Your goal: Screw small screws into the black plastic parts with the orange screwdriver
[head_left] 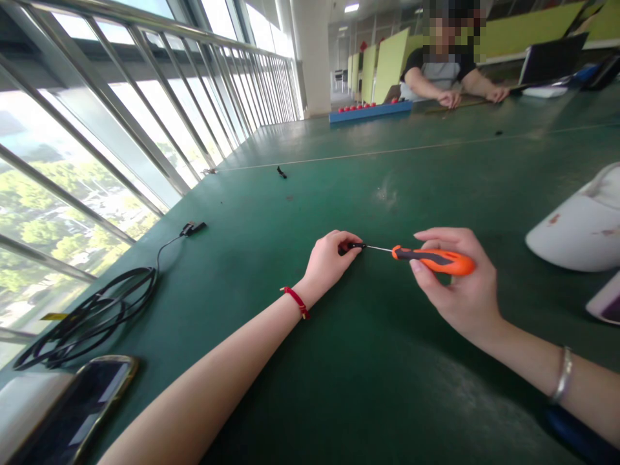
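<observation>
My left hand (330, 259) pinches a small black piece (357, 245) just above the green tabletop; my fingers cover most of it, so its kind is unclear. From the right, my right hand (462, 284) holds a screwdriver (433, 260) by its orange and dark grey handle, with thumb and fingers around it. The thin metal shaft points left and its tip meets the black piece. Whether a screw sits at the tip is too small to tell.
A coiled black cable (97, 316) and a phone (80, 413) lie at the left, by a metal railing (145, 39). A small black part (281, 172) lies farther off. White containers (581, 226) are at the right. Across the table sits a person (438, 77) near a blue rack (371, 112).
</observation>
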The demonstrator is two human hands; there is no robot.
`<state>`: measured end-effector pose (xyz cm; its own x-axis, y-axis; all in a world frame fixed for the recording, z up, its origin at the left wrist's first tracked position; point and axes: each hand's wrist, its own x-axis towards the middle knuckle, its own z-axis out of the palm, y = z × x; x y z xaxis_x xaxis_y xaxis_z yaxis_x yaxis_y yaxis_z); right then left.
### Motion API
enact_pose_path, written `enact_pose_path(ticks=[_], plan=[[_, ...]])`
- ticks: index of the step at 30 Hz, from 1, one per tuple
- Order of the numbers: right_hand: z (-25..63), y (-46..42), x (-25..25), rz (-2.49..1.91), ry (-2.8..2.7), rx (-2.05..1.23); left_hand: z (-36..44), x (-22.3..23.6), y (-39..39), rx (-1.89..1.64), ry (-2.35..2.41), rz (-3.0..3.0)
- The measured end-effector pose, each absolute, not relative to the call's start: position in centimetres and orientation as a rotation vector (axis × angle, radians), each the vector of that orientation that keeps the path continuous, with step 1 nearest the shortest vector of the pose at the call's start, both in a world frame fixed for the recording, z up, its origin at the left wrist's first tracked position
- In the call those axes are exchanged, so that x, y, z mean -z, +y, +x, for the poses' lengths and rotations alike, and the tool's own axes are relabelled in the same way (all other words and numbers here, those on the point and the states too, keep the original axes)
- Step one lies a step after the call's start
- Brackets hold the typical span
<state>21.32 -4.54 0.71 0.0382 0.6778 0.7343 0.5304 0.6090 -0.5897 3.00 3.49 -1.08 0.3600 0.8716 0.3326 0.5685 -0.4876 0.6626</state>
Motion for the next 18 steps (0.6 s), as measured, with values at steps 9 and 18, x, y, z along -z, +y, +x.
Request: enact_pose_path(ticks=[9, 18], plan=[[21.41, -4.76, -0.85, -1.137, -1.673, -0.126, 3.05, 0.91, 3.42, -0.927, 1.258, 2.181], [21.47, -4.35, -0.47, -1.031, -1.614, -0.177, 2.98, 0.97, 3.44, -0.927, 1.256, 2.191]])
